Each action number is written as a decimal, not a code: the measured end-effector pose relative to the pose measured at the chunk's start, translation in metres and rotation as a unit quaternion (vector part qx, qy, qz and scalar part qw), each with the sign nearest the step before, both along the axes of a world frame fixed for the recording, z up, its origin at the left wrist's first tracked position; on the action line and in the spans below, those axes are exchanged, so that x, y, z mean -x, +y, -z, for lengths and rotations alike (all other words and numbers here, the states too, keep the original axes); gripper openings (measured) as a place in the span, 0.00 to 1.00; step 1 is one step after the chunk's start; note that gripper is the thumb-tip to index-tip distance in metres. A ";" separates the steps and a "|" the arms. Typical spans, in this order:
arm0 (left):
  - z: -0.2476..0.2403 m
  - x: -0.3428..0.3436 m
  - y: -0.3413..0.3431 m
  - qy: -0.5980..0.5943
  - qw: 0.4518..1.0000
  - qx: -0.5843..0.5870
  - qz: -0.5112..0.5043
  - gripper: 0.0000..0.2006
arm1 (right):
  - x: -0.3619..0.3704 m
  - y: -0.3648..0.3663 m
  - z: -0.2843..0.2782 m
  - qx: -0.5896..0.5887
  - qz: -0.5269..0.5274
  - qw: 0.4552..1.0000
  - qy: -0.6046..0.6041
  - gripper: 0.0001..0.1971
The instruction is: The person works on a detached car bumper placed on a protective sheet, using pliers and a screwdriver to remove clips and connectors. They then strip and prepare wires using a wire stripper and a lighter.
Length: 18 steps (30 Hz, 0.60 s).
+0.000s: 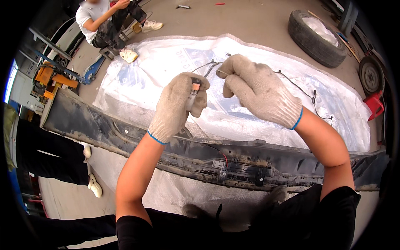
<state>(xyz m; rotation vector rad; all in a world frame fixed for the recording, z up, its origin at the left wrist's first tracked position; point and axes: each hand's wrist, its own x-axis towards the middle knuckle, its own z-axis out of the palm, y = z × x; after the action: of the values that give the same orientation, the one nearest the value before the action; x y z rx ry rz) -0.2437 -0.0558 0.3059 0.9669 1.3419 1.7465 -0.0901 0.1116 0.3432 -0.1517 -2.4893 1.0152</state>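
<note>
Your left grip clasps a small orange-marked object; right grip over black wiring harness, can't tell its hold.

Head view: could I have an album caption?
Gloved left hand holding a small orange-marked object, gloved right hand alongside, near a dirty car bumper.

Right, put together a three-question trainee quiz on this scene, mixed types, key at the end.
1. True or false: the left hand holds nothing.
2. Where in the picture is the tyre?
a) upper left
b) upper right
c) lower left
3. Fill in: the dark wiring to the right of the gloved hands lies on white ____.

Key:
1. False: the left hand grips a small object with an orange patch.
2. b
3. sheeting
</note>
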 end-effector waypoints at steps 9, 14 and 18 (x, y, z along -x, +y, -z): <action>-0.009 -0.004 0.003 -0.060 0.998 -0.001 -0.021 0.18 | 0.004 -0.001 -0.006 0.123 0.015 0.991 -0.055 0.19; -0.025 -0.020 0.018 -0.146 0.989 0.012 -0.017 0.10 | 0.006 -0.010 -0.003 0.187 -0.009 0.980 -0.061 0.16; -0.030 -0.026 0.031 -0.140 0.989 0.003 -0.056 0.07 | 0.008 -0.016 -0.009 0.186 0.014 0.981 -0.055 0.17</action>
<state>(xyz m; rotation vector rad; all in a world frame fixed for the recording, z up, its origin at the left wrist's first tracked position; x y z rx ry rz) -0.2176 -0.0251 0.3359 0.6250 1.2377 1.8798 -0.0977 0.0952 0.3524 -0.3650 -2.3595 1.4889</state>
